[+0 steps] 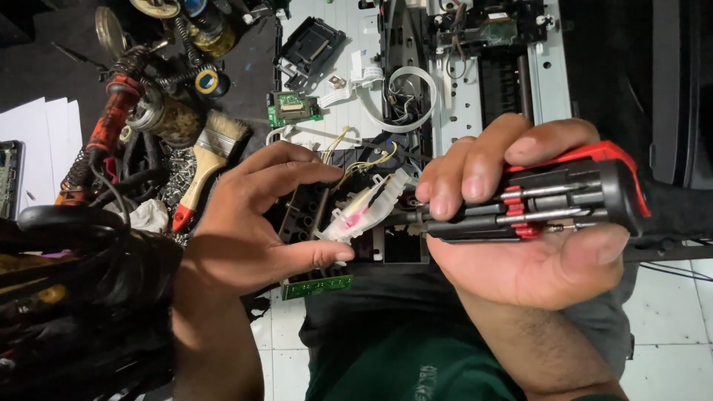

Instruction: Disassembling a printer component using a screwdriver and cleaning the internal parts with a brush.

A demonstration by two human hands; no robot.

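So I've got the opened grey metal printer chassis (475, 96) up top. My right hand (520, 245) is wrapped around a chunky black-and-red multi-bit screwdriver (549, 200), tip on the small translucent white plastic part (364, 212) my left hand (252, 223) pinches between thumb and fingers.

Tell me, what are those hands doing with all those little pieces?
A person is working on a small machine part. The left hand holds a black part with a whitish plastic piece on it. The right hand grips a black and red multi-bit screwdriver, its tip pointed at that piece. Beyond the hands lies an opened machine with loose wires, and a paintbrush lies to the left among the clutter.
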